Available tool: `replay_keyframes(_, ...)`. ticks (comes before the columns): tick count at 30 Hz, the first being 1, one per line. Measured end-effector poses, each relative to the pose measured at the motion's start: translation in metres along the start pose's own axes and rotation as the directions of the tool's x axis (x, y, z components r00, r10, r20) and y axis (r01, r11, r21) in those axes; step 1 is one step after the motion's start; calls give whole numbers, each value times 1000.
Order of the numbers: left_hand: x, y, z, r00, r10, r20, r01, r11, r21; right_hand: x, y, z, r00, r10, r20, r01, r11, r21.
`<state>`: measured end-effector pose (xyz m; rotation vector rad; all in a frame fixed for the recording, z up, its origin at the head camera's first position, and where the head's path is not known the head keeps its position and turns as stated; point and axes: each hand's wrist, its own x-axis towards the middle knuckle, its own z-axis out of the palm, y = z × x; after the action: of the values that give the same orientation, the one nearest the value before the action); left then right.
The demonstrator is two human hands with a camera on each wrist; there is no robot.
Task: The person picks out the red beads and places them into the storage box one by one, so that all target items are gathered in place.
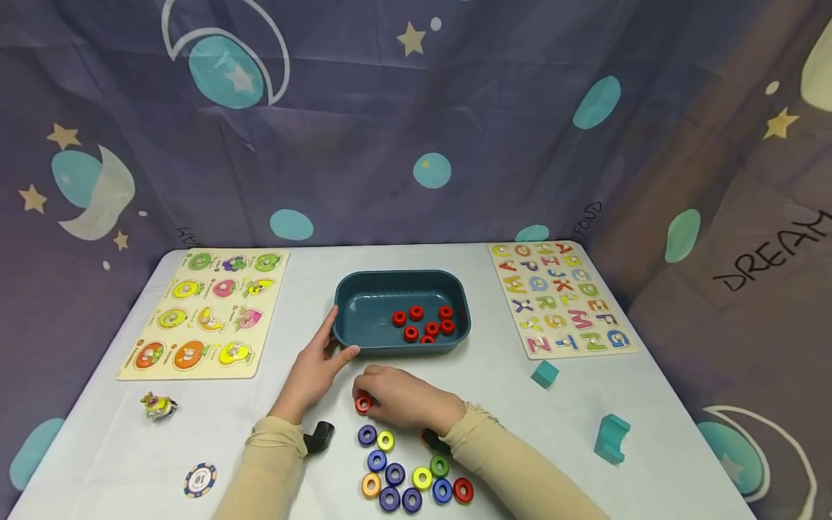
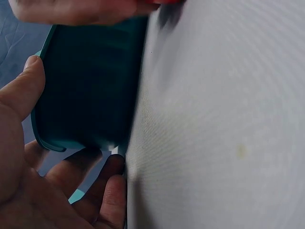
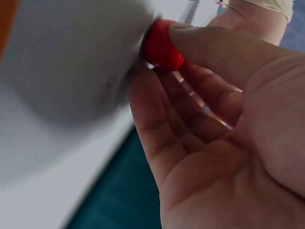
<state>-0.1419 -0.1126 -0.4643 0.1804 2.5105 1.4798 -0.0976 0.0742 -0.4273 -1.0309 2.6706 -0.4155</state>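
A dark teal plastic bin stands mid-table with several red rings inside, toward its right half. My left hand holds the bin's front left corner, thumb at the rim and fingers along the side; in the left wrist view the thumb and fingers span the teal wall. Just in front of the bin, my right hand pinches a red ring between thumb and fingers, close to the tabletop. The right wrist view shows that red ring at the fingertips. Nearer me lie several loose coloured rings.
A fruit puzzle board lies at left and a letter board at right. A small figurine and a poker chip are front left. Teal blocks, a cube and an arch, sit at right.
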Motion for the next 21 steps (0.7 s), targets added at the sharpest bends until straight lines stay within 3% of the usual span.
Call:
replay_keyframes(5, 1, 0, 1, 1000, -11, -3, 11, 1000, 0, -7, 3, -11, 998, 48, -29, -46, 996, 73)
replay_keyframes(10, 2, 2, 1, 1000, -16, -6, 16, 1000, 2, -24, 16, -42, 977, 166, -135, -134, 967, 218)
replay_keyframes(13, 1, 2, 1, 1000, -26, -6, 26, 1000, -2, -35, 30, -60, 937, 265, -227, -205, 945, 256)
replay_keyframes(17, 1, 2, 1, 999, -34, 0, 34, 999, 2, -46, 52, -72, 857, 398, -327, -320, 909, 269)
replay_keyframes(19, 1, 2, 1, 999, -37, -1, 37, 999, -5, -50, 61, -75, 824, 449, -344, -371, 888, 271)
replay_keyframes(21, 1, 2, 0, 1000, -29, 4, 29, 1000, -4, -52, 68, -75, 807, 485, -336, -410, 871, 272)
